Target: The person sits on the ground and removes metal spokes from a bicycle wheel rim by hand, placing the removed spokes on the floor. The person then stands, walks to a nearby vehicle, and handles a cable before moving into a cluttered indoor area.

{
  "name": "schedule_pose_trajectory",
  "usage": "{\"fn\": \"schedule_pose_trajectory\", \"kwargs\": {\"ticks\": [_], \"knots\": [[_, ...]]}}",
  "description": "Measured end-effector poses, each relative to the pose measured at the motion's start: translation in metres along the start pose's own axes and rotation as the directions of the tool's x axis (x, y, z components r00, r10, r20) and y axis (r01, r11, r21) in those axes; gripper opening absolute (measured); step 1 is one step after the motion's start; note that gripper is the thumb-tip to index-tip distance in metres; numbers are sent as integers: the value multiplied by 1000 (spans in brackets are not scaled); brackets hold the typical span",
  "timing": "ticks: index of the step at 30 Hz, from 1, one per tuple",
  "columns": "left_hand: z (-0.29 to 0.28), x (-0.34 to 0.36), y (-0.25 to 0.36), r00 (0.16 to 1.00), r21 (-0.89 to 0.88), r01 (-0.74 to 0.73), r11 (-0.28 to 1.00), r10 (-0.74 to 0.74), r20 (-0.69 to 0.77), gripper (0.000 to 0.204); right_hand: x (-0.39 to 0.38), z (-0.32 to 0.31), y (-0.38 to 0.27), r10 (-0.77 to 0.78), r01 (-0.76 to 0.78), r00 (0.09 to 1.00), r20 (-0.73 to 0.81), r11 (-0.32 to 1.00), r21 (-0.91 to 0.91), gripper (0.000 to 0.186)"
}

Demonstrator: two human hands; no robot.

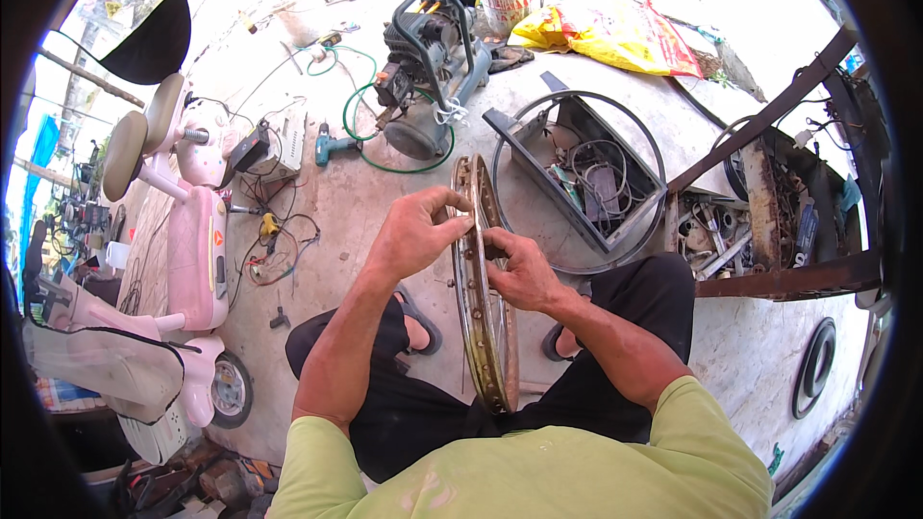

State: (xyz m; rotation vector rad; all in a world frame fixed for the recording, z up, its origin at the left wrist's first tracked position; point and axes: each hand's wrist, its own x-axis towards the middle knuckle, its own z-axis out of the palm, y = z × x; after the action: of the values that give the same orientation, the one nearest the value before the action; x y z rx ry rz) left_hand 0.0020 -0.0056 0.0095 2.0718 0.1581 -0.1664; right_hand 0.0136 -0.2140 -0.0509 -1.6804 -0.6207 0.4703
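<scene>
A metal spoked wheel rim [469,312] stands upright between my knees, seen nearly edge-on, with holes along its worn, brownish band. My left hand [415,235] is at the rim's upper left; its thumb and index finger pinch together against the outer band. What lies between those fingertips, if anything, is too small to make out. On the other side, my right hand [522,272] has its bent fingers and thumb closed on the rim's right edge. Thin spokes show inside the rim, partly hidden by the band and my hand.
Beyond the rim are an air compressor [428,86] with a green hose, a cordless drill [336,145] and an open metal box [601,159] of cables within a black hoop. A pink scooter [197,250] stands left. A rusty metal frame [788,274] holding tools is right.
</scene>
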Motion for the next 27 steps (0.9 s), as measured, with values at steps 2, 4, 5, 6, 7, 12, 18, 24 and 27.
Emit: {"fn": "schedule_pose_trajectory", "kwargs": {"ticks": [2,4,5,6,7,12,18,24,27], "knots": [[1,1,-6,999,-19,-38,999,38,7,24,0,0,1,-5,5,1000,3,1000,7,27],[1,2,-4,999,-2,-36,999,36,10,24,0,2,7,-30,30,1000,3,999,14,27],[0,1,-1,1000,27,-16,1000,15,7,24,0,1,7,-30,30,1000,0,999,19,27],[0,1,2,1000,55,6,998,-6,3,24,0,2,7,-30,30,1000,-2,999,24,27],[0,1,3,1000,57,11,998,-11,0,24,0,2,7,-30,30,1000,-5,999,29,28],[-2,1,1,999,45,-54,998,54,5,22,0,1,7,-35,35,999,1,999,1,27],[-1,1,0,1000,61,2,998,-2,-1,23,0,1,2,-8,8,1000,-2,1000,2,27],[-2,0,-3,999,-15,-30,999,30,30,24,-1,2,5,-13,13,1000,-1,1000,6,28],[-2,0,0,1000,50,11,999,-12,8,23,0,3,9,-17,17,1000,4,999,29,28]]}}
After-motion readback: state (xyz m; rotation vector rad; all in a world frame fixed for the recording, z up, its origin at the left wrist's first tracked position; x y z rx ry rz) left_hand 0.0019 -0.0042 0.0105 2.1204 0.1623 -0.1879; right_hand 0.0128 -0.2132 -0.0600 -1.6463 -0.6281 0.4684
